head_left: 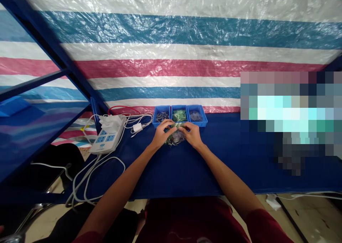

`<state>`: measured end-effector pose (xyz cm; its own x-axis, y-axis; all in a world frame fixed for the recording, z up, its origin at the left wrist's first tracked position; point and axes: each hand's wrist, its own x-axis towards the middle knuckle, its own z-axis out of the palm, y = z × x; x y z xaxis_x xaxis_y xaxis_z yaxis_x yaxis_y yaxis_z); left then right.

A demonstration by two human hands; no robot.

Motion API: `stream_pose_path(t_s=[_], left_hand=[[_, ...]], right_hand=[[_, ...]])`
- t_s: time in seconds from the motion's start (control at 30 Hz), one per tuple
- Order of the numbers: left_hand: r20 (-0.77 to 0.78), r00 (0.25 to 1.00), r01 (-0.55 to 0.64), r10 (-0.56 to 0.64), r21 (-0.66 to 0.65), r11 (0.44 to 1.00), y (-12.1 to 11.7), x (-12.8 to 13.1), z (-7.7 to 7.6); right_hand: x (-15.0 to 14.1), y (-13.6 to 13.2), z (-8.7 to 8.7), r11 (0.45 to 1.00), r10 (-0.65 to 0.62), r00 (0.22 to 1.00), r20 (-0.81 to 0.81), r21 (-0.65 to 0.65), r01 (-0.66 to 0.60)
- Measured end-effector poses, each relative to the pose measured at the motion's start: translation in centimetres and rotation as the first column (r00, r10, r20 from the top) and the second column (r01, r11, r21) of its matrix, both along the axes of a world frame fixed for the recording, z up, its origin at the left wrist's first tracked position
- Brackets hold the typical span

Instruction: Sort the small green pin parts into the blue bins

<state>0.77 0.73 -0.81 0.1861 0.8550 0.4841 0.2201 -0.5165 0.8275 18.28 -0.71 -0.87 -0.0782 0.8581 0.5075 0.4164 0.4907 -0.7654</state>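
Red shirt [187,218] nearest; left hand [161,133] and right hand [192,133], grip narrow, pinch a green packet [177,125] between them.

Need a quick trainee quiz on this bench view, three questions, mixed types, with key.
1. True or false: the power strip lies to the left of the three blue bins.
2. Which bin holds the green items? A) left B) middle C) right
3. Where are the left hand and right hand relative to the bins, and what are they doing?

Key:
1. True.
2. B.
3. On the near side of the bins, close together over a small pile of loose parts; the fingers appear to pinch a greenish item, too small to identify.
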Motion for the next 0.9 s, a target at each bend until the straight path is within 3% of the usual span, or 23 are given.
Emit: stream_pose_path(t_s=[0.13, 0.4, 0.5, 0.67, 0.9], left_hand=[[0.024, 0.999, -0.021, 0.023, -0.079, 0.997, 0.08, -0.02, -0.48], [0.134, 0.987, -0.068, 0.086, -0.134, 0.989, 0.05, 0.16, 0.00], [0.166, 0.978, -0.105, 0.127, -0.136, 0.985, 0.09, 0.08, 0.14], [0.197, 0.978, -0.029, 0.063, -0.171, 0.985, -0.28, 0.19, 0.39], [0.059, 0.998, 0.030, -0.027, -0.038, 0.999, -0.16, 0.27, 0.32]], right_hand=[[0.08, 0.03, 0.19, 0.997, -0.005, 1.000, 0.022, -0.080, 0.007], [0.30, -0.10, 0.05, 0.995, 0.081, 0.997, 0.015, -0.067, -0.080], [0.45, -0.21, -0.12, 0.996, 0.089, 0.995, 0.045, 0.026, -0.091], [0.34, 0.01, -0.60, 0.969, 0.043, 0.987, 0.156, 0.234, -0.079], [-0.01, 0.06, -0.11, 0.998, 0.016, 0.998, 0.061, 0.057, -0.020]])
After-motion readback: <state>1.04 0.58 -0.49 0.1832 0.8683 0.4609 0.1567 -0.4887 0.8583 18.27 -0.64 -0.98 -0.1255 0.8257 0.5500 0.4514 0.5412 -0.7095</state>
